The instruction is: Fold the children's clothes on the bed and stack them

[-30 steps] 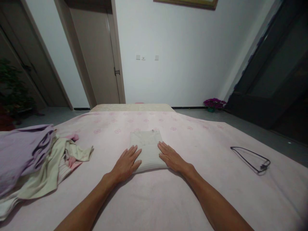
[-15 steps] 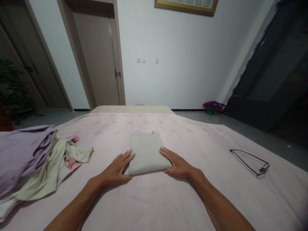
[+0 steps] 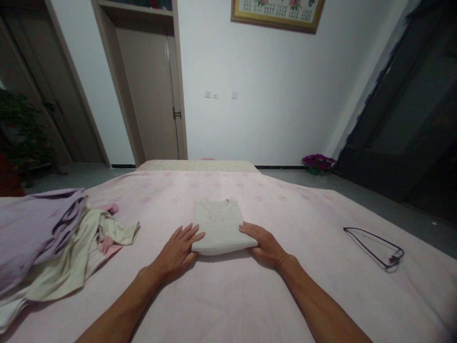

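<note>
A folded white ribbed top (image 3: pixel 219 226) lies in the middle of the pink bed cover, its round neckline on the far side. My left hand (image 3: pixel 180 250) grips the near left corner, fingers over the upper side and thumb low at the edge. At the near right corner my right hand (image 3: pixel 267 245) holds the top in the same way, its thumb mostly hidden. Between the hands the near edge looks slightly raised off the cover, with a shadow beneath.
Heaped clothes (image 3: pixel 53 238) in purple, cream and pink lie to the left. A pair of black-framed glasses (image 3: pixel 378 247) rests on the bed cover (image 3: pixel 221 305) at the right. Beyond the bed are a door (image 3: pixel 148 90) and purple flowers (image 3: pixel 317 162) on the floor.
The top's near edge has risen a little, and both thumbs have moved in under the corners. The view has tipped slightly upward.
</note>
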A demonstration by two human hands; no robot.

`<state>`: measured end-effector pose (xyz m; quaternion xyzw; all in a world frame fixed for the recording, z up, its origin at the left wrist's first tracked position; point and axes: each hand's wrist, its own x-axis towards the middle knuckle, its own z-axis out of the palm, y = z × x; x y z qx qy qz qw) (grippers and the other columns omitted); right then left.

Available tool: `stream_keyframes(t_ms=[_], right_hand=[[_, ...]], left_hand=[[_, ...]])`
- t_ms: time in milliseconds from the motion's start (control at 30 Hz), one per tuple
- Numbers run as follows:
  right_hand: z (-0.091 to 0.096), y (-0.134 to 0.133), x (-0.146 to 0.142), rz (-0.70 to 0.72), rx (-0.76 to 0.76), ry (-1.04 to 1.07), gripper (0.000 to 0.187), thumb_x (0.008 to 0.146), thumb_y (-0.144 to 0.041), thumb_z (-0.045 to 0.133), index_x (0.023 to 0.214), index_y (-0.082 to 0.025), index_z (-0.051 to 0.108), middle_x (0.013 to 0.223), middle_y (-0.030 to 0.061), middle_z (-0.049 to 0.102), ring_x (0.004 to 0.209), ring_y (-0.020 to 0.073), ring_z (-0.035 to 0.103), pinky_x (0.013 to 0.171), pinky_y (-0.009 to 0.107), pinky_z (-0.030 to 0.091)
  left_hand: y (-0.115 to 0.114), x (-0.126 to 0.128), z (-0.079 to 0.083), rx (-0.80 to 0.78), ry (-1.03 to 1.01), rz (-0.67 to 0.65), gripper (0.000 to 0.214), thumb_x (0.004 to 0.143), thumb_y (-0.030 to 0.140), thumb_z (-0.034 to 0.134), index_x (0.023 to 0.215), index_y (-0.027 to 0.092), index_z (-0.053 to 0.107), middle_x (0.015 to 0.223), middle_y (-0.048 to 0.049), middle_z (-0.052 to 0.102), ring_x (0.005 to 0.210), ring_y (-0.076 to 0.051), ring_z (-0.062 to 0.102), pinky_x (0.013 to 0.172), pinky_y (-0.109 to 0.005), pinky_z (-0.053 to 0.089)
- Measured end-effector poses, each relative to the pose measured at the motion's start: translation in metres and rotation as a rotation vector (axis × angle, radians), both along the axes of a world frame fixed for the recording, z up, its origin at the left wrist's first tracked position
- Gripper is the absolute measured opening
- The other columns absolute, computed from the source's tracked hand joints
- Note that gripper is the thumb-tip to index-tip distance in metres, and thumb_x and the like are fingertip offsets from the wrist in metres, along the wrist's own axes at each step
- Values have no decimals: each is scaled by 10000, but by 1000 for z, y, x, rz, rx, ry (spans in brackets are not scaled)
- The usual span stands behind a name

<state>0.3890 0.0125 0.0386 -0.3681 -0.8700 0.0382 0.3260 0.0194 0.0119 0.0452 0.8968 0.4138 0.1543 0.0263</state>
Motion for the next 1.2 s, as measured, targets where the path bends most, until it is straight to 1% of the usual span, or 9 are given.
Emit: stream_keyframes(t_ms=[100,267,433,533,633,767,867,967,1200], right_hand=[[-1,-1,1,19,-26,91,536,766,-116,569,1284,-241,626,1310,87,668,1276,259,578,1124,490,424],[5,-12,-1,18,-174,149,546,732,-103,584,1257,-244,637,1267,81,688,1175,247,643,1072,435,476],[7,-8,-2,153,-128,74,575,775,-243,725,1335,-251,595,1374,112,621,1294,273,561,1112,469,433],[3,-3,-1,136,-159,137,424,873,-331,672,1289,-257,634,1341,119,645,1284,260,573,1096,470,450],[2,-2,-3,94,-229,217,373,905,-360,623,1259,-249,656,1313,122,662,1255,264,596,1091,472,448],[5,-3,-11,21,-324,319,367,911,-387,591,1224,-212,667,1258,126,689,1179,272,640,1055,442,462],[7,-2,-16,2,-365,381,382,935,-456,532,1158,-182,676,1157,124,721,1051,266,677,948,392,510],[8,0,-19,-6,-364,409,439,946,-523,486,1128,-168,670,1096,121,727,970,256,673,877,364,517],[12,-1,-19,34,-442,367,362,876,-402,612,1159,-185,674,1171,108,705,1065,263,640,969,390,469]], left_hand=[[2,-2,-1,46,-88,-70,455,967,266,424,1400,267,563,1527,-63,487,1461,-278,365,1209,-547,278],[0,-10,-1,40,-208,-220,401,1006,311,413,1362,240,581,1399,-58,620,1356,-216,516,1168,-397,401],[-2,-12,3,-35,-180,-266,590,912,427,620,1470,314,467,1487,-61,537,1372,-258,500,1152,-423,415],[-4,-10,4,-60,-150,-235,769,795,311,705,1506,329,412,1538,-63,473,1395,-278,469,1165,-451,390],[-6,-8,3,-82,-166,-204,870,700,187,672,1514,323,394,1547,-45,461,1397,-275,465,1181,-446,368],[-8,-8,2,-121,-208,-160,910,672,137,612,1531,292,358,1554,-49,451,1395,-264,466,1203,-443,333],[-4,-8,-3,-137,-265,-132,835,714,142,597,1512,279,396,1529,-55,484,1384,-250,481,1193,-433,351],[4,-6,-10,-146,-351,-95,600,832,215,573,1426,281,523,1454,-51,571,1328,-226,544,1145,-395,418],[10,5,-5,-284,-554,-6,402,880,251,518,1251,226,671,1287,-60,693,1196,-238,633,1072,-361,456]])
